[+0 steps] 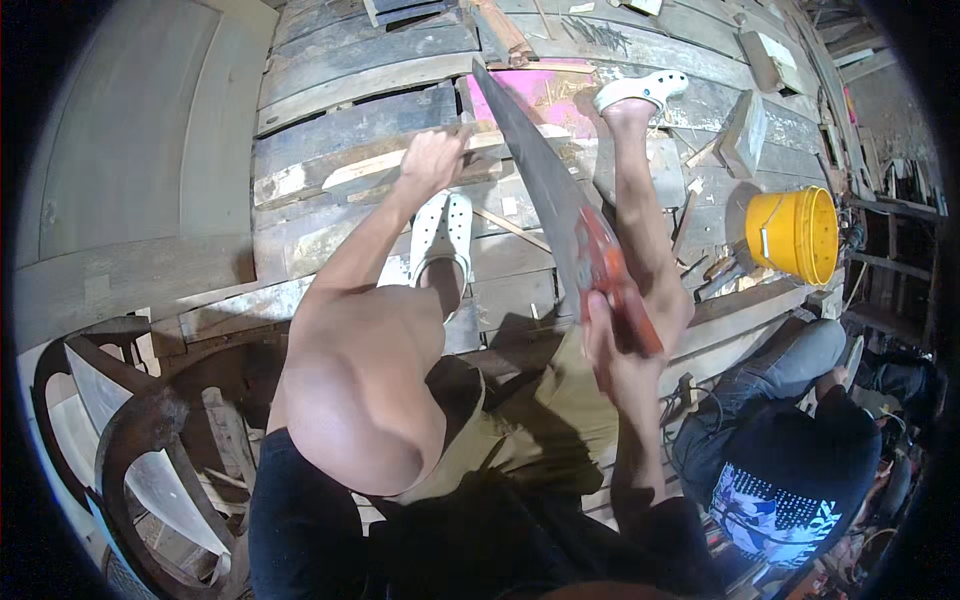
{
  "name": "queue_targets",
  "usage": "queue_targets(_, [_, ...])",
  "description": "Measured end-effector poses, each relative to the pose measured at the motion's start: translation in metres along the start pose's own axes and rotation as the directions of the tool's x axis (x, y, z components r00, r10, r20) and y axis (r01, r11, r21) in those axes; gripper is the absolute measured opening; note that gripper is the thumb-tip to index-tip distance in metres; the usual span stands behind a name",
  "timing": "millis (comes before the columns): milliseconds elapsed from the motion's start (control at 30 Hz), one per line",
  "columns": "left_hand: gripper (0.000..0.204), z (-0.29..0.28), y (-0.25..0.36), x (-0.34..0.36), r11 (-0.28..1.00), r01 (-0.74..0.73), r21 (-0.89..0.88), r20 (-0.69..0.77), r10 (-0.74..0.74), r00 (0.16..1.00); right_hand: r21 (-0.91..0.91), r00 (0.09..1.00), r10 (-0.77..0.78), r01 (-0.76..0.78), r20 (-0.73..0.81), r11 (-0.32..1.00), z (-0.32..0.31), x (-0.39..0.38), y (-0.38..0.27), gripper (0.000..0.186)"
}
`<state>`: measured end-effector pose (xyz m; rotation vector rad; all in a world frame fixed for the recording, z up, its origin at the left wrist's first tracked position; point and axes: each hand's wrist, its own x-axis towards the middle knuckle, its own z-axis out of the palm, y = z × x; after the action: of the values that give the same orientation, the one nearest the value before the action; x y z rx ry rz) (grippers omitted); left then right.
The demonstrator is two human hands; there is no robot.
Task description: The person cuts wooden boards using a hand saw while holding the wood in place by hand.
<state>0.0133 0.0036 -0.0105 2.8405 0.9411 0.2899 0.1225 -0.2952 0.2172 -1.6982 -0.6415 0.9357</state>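
My right hand [615, 340] is closed round the red handle [620, 275] of a hand saw, whose long grey blade [525, 140] points up toward the pink sheet [555, 95]. My left hand [435, 160], fingers curled, holds a pale wooden strip [355, 174] lying slightly slanted across the weathered planks, left of the blade. My bent left knee is under my left arm, with a white perforated clog [440, 225] below that hand. My other white clog [640, 92] is further forward, right of the pink sheet.
A yellow bucket [805, 235] stands at right near loose offcuts and a wooden block [740, 130]. Another person [780, 470] sits low at my right, in dark clothing. Curved dark wooden chair frames [140, 450] are at lower left, a pale wooden panel [120, 140] at upper left.
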Motion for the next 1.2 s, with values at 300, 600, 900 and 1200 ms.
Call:
queue_targets(300, [0.046,0.003,0.0,-0.003,0.994,0.1,0.033,0.153,-0.104,0.983,-0.015,0.911,-0.412,0.412,-0.024,0.911,0.076,0.094,0.096,0.009])
queue_targets(600, [0.057,-0.006,0.002,-0.019,0.997,-0.032,0.069,0.182,0.019,0.983,0.265,0.999,-0.019,0.031,-0.05,0.964,0.045,0.04,0.089,0.012])
queue_targets(900, [0.051,0.0,-0.021,0.0,0.992,0.081,0.094,0.201,-0.099,0.975,-0.04,0.999,0.046,-0.046,0.01,0.998,0.02,-0.074,0.07,0.006])
queue_targets(1200, [0.045,-0.009,-0.01,0.015,0.998,0.006,0.067,0.232,-0.021,0.972,-0.112,0.978,-0.017,-0.006,-0.207,0.994,0.049,0.011,0.113,0.012])
